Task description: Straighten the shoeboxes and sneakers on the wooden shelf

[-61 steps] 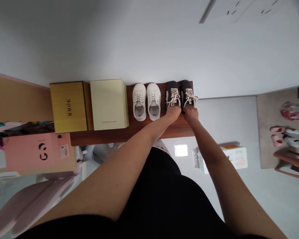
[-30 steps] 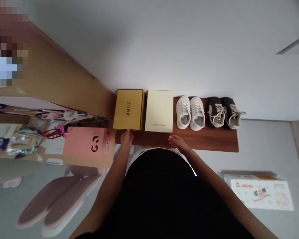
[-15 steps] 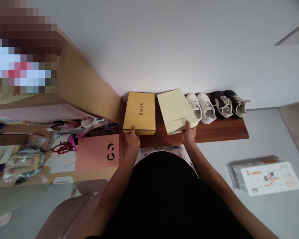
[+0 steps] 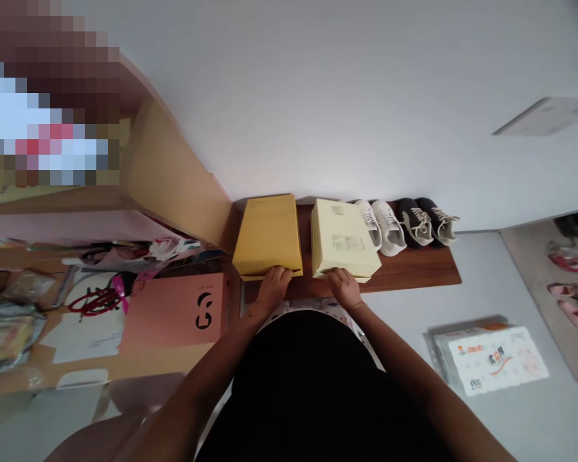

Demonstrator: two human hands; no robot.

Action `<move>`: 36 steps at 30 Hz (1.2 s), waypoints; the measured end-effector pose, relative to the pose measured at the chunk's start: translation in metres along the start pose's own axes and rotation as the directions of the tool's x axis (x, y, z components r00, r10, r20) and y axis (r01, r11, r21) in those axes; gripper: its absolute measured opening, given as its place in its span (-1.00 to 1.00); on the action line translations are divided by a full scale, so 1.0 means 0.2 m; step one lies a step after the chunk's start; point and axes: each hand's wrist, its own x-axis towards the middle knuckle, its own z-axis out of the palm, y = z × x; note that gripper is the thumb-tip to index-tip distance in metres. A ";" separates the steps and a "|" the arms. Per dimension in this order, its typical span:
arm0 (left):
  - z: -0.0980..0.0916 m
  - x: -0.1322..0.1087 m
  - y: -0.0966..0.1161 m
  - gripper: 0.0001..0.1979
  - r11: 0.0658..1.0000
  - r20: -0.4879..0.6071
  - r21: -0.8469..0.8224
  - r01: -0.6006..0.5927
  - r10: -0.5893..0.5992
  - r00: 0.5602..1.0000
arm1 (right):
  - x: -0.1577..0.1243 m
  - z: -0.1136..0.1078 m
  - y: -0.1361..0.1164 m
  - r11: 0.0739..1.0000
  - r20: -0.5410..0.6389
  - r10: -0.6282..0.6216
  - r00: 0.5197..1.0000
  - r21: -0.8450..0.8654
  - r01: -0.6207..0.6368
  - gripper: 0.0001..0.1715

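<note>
My left hand [image 4: 275, 286] is closed on the near edge of a yellow shoebox [image 4: 268, 230], its fingers curled at a slightly gaping seam. A plain face of that box is uppermost. To its right, a cream shoebox [image 4: 344, 234] shows a face with small printed text. My right hand [image 4: 344, 287] grips its near edge, fingers bent over the rim. Both boxes are on a dark wooden bench [image 4: 409, 274] against the wall. Beside the cream box stand white sneakers [image 4: 389, 231], partly covered by it, and black sneakers [image 4: 417, 221].
A pink box [image 4: 173, 314] and a red looped cord [image 4: 94, 301] lie on the desk at left. Above the desk juts a tan shelf panel [image 4: 173, 167]. A wrapped paper pack [image 4: 496, 359] is on the floor at right, with pink shoes [image 4: 572, 311] farther off.
Both shoeboxes have been turned: the lettered faces no longer show. My hands have shifted from thumbs-on-top holds to curled grips at the near edges. The view has moved slightly.
</note>
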 end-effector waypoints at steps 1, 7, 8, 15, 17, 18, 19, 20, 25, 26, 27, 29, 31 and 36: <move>0.03 0.01 -0.01 -0.69 0.999 0.032 0.008 -0.036 0.036 0.999 | 0.00 0.04 0.01 1.000 0.050 -0.012 0.999 -0.024 0.013 -0.65; 0.18 0.08 -0.03 -0.58 0.998 0.139 0.014 -0.063 0.060 0.989 | 0.07 0.17 0.08 0.996 0.172 0.059 0.983 -0.079 -0.046 -0.60; 0.19 0.09 -0.03 -0.57 0.998 0.151 0.017 -0.057 0.053 0.987 | 0.09 0.18 0.09 0.995 0.184 0.070 0.980 -0.080 -0.056 -0.59; 0.23 0.12 0.00 -0.40 1.000 0.210 0.017 -0.019 0.015 0.978 | 0.13 0.23 0.11 0.991 0.268 0.127 0.955 0.007 -0.134 -0.52; 0.22 0.11 0.02 -0.37 1.000 0.216 0.030 -0.008 0.002 0.976 | 0.11 0.23 0.11 0.979 0.236 0.164 0.958 0.078 -0.187 -0.54; 0.21 0.10 0.04 -0.37 0.999 0.221 0.041 0.000 -0.009 0.975 | 0.09 0.22 0.11 0.970 0.200 0.187 0.962 0.119 -0.213 -0.56; 0.20 0.09 0.05 -0.38 0.999 0.227 0.051 0.015 -0.026 0.973 | 0.08 0.21 0.11 0.959 0.156 0.209 0.966 0.164 -0.233 -0.58; 0.18 0.08 0.05 -0.39 0.998 0.236 0.055 0.036 -0.048 0.971 | 0.05 0.19 0.12 0.946 0.106 0.231 0.967 0.208 -0.249 -0.60; 0.07 0.10 0.10 -0.50 0.972 0.301 -0.078 0.221 -0.188 0.935 | -0.07 0.03 0.32 0.863 -0.131 0.418 0.899 0.367 -0.348 -0.67; 0.05 0.12 0.13 -0.54 0.959 0.305 -0.153 0.238 -0.183 0.935 | -0.09 -0.02 0.39 0.840 -0.172 0.474 0.863 0.381 -0.386 -0.67; 0.02 0.16 0.18 -0.58 0.941 0.296 -0.240 0.238 -0.163 0.941 | -0.09 -0.06 0.46 0.818 -0.204 0.526 0.825 0.387 -0.426 -0.65; -0.01 0.28 0.34 -0.62 0.883 0.244 -0.427 0.194 -0.094 0.965 | -0.08 -0.15 0.63 0.782 -0.224 0.597 0.770 0.373 -0.499 -0.58; 0.00 0.44 0.57 -0.63 0.808 0.175 -0.575 0.132 -0.036 0.984 | -0.01 -0.22 0.78 0.767 -0.180 0.625 0.760 0.324 -0.554 -0.49; 0.24 0.96 1.19 -0.53 0.734 0.099 -0.672 0.099 -0.044 0.994 | 0.26 -0.28 1.05 0.725 0.185 0.640 0.746 0.175 -0.666 -0.44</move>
